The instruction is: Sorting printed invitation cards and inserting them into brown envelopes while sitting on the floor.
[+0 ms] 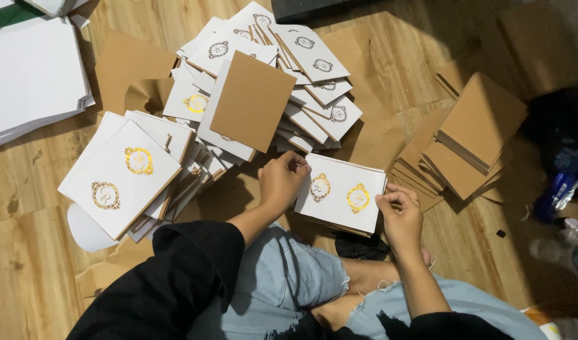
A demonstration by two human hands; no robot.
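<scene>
Both hands, left hand (280, 182) and right hand (399, 217), grip white card stack (339, 195).

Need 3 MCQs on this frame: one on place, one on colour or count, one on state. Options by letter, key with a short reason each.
1. Where does the white card that both hands grip lie?
A. on the small stack just in front of the person's knees
B. on the plain brown stack at the right
C. on the white sheets at top left

2. How many round gold emblems show on that card's face?
A. none
B. two
C. four

3. How does the brown card on top of the big heap lie?
A. standing on edge
B. white face up
C. flat, brown side up

Key: 1 A, the left hand and right hand pinch its two ends on the stack by the knees. 2 B, two emblems sit side by side. 3 C, only its plain brown side shows, lying flat.
</scene>
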